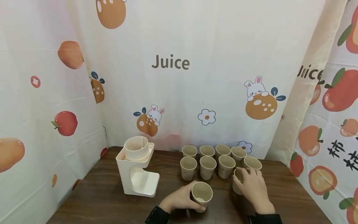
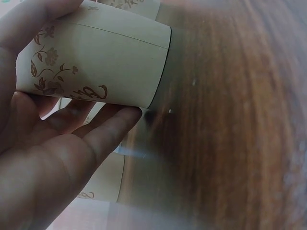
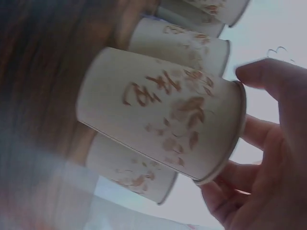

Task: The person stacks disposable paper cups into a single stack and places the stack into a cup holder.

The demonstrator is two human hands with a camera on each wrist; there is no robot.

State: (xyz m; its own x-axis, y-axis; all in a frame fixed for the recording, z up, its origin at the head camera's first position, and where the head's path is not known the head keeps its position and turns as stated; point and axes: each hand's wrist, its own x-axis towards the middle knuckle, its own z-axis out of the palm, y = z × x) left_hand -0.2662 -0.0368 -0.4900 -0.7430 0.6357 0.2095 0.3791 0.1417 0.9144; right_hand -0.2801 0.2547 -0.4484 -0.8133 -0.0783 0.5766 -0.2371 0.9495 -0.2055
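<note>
Near the front middle of the table, my left hand [image 1: 183, 196] grips a beige paper cup [image 1: 202, 191] around its side. In the left wrist view that cup [image 2: 105, 57] shows a brown flower print and a side seam, with the thumb over one side and the fingers along the other. Farther right, my right hand [image 1: 254, 186] holds another paper cup [image 1: 237, 188] by its rim. The right wrist view has the thumb and fingers at opposite sides of this cup's rim, and brown lettering on the cup [image 3: 158, 110].
Behind the hands, several upright paper cups [image 1: 208, 168] stand close together in two rows, one cup [image 1: 252, 163] just beyond my right fingers. A white stand [image 1: 126, 174] with a round holder [image 1: 136, 152] on top is at the left of the brown table [image 1: 98, 193]. Printed curtains surround the table.
</note>
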